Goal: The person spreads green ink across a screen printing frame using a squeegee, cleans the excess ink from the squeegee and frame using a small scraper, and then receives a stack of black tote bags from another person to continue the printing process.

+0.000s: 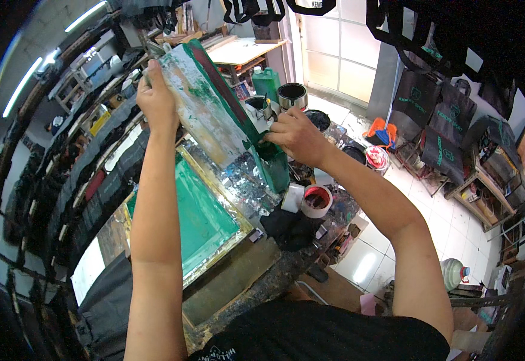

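My left hand (156,99) is closed around the upper end of a wide, paint-stained squeegee (199,99) and holds it tilted above the worktable. Green ink runs along its dark red blade. At the squeegee's lower right end, my right hand (295,137) is closed in a pinch; whatever is between its fingers is hidden. Just below those fingers is a green, ink-coated open container (273,171). Under my left forearm lies a screen-printing frame (199,207) with wet green ink across its mesh.
Ink cans (292,95) and a green jerrycan (266,83) stand behind my right hand. Tape rolls (316,200) and a black cloth (292,228) lie on the table's near right. Racks of black bags (97,159) curve along the left. Black bags (443,153) hang at right.
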The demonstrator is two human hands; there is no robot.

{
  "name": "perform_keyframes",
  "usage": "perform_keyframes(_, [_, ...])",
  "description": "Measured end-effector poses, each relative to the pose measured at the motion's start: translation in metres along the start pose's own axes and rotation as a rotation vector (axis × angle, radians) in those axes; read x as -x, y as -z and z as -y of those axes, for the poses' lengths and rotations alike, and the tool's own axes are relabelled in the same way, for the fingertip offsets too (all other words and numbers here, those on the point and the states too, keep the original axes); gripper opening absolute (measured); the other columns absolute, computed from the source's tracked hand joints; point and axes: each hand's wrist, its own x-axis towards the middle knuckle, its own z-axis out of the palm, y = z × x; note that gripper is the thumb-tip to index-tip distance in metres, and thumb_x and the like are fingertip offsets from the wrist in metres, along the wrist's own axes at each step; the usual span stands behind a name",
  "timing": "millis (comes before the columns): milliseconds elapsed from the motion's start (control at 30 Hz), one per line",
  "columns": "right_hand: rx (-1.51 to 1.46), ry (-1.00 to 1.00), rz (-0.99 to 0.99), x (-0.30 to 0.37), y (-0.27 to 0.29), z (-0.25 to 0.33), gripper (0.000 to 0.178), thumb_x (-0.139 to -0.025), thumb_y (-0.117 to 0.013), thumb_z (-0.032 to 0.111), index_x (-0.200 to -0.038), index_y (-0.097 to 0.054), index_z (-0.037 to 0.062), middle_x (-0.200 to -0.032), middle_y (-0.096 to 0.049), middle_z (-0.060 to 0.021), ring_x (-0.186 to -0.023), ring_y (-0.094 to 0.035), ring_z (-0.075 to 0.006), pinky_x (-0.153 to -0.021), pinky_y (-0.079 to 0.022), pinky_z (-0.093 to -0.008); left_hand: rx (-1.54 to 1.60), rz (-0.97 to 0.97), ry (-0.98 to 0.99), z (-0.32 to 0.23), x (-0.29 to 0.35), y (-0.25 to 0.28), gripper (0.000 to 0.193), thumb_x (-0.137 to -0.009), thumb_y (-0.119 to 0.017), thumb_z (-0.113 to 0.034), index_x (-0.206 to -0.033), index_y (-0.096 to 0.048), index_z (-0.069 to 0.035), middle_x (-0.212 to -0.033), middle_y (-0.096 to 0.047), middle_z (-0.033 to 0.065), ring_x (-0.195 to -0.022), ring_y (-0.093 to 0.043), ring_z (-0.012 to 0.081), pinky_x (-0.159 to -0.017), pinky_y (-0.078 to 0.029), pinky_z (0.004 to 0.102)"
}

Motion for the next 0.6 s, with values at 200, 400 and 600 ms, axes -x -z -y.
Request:
perform_keyframes(200, [-0.105,-0.195,0.061,0.024,-0.010,0.005,0.027,-0.067,-0.069,0.005,-0.093,-0.070,0.0113,-0.084,-0.060,-0.0019,-0.088,-0.056,-0.0220,-0.083,-0.040,-0.0362,-0.029,-0.103,-0.054,-0.013,0.002,0.018,0.042,-0.098,-0.057,-0.042,-0.092,-0.061,-0.001,-0.084,-0.065,0.0048,-0.070,-0.060,0.0124,-0.061,-0.048,0.0271])
perform_keyframes(400, [-0.099,-0.191,0.043,0.037,-0.014,0.015,0.024,-0.073,-0.066,0.004,-0.096,-0.070,0.0086,-0.084,-0.058,-0.0072,-0.083,-0.059,-0.0265,-0.074,-0.047,-0.0396,-0.164,-0.088,-0.139,-0.035,0.025,0.025,0.040,-0.098,-0.057,-0.041,-0.094,-0.059,-0.002,-0.083,-0.064,0.0041,-0.071,-0.060,0.0110,-0.062,-0.048,0.0256])
perform_keyframes(600, [-0.170,-0.216,0.045,0.053,-0.013,0.031,0.022,-0.077,-0.064,0.004,-0.099,-0.067,0.0051,-0.086,-0.059,-0.0101,-0.080,-0.061,-0.0296,-0.069,-0.049,-0.0396,-0.062,-0.176,-0.075,-0.035,0.031,0.051,0.040,-0.099,-0.054,-0.041,-0.097,-0.060,-0.001,-0.087,-0.065,0.0050,-0.074,-0.060,0.0113,-0.066,-0.048,0.0269])
